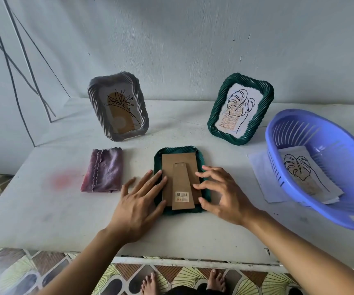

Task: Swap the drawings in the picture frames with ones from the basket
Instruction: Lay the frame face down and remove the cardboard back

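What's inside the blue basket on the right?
The blue basket holds a leaf drawing, face up, topping a small stack of sheets; only their edges show, so their drawings are covered. A loose sheet lies partly under the basket.

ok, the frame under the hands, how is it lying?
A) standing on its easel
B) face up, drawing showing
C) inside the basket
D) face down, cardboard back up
D: the green frame lies flat on the table with its brown cardboard back and folded easel stand facing up, the left hand and right hand touching it.
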The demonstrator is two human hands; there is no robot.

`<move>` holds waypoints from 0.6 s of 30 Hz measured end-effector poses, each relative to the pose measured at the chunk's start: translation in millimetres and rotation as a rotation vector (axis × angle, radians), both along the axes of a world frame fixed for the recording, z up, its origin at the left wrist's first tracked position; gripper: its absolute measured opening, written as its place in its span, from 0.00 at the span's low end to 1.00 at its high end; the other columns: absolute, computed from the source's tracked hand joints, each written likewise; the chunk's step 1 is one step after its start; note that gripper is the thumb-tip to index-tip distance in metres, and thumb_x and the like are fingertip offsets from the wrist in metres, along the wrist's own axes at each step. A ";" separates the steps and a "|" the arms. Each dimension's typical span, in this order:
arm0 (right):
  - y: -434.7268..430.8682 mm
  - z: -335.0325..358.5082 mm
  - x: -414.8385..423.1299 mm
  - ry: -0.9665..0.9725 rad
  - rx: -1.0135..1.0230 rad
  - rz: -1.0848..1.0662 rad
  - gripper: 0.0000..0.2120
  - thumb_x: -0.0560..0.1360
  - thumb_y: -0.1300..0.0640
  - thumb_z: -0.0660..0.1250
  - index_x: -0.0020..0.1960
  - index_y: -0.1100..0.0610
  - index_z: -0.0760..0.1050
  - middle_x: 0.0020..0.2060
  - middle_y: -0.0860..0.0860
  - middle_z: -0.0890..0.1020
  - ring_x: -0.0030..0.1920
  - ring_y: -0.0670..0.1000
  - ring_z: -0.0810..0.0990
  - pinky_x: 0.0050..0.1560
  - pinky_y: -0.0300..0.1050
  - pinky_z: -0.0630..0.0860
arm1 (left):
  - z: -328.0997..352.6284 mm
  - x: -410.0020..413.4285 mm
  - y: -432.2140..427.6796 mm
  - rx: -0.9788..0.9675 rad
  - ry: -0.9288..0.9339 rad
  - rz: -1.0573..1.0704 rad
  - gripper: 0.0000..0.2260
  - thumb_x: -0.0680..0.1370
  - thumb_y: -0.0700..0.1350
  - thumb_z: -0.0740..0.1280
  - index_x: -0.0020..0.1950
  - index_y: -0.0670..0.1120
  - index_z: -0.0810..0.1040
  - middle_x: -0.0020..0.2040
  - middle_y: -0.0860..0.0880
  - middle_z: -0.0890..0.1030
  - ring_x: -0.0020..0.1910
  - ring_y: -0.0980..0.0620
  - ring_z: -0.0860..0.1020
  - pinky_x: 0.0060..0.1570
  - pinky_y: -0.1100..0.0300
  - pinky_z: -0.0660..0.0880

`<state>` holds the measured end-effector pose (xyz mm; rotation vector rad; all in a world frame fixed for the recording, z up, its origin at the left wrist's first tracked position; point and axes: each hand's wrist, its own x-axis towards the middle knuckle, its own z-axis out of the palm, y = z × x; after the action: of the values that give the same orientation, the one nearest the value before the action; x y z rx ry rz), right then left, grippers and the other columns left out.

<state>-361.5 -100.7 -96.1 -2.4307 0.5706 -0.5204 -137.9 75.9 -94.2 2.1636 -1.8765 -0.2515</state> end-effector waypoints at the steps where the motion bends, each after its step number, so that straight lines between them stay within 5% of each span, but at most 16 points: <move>1: 0.3 -0.1 0.3 0.001 -0.001 0.000 0.14 0.72 0.49 0.69 0.56 0.49 0.82 0.64 0.42 0.76 0.73 0.41 0.62 0.72 0.38 0.58 | -0.3 -1.0 0.0 -0.001 0.000 0.001 0.26 0.83 0.62 0.46 0.81 0.58 0.53 0.81 0.58 0.50 0.80 0.58 0.45 0.76 0.44 0.51; 18: -1.2 1.0 -1.2 0.024 0.086 0.023 0.16 0.72 0.60 0.62 0.56 0.51 0.82 0.65 0.44 0.75 0.74 0.43 0.61 0.74 0.43 0.58 | 0.4 -0.7 0.5 -0.058 0.040 -0.024 0.24 0.82 0.54 0.51 0.80 0.56 0.57 0.81 0.59 0.55 0.80 0.57 0.50 0.75 0.43 0.53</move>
<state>-362.7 -101.9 -95.1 -2.3616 0.5630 -0.4490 -138.5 76.3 -93.9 2.0843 -1.8650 -0.2399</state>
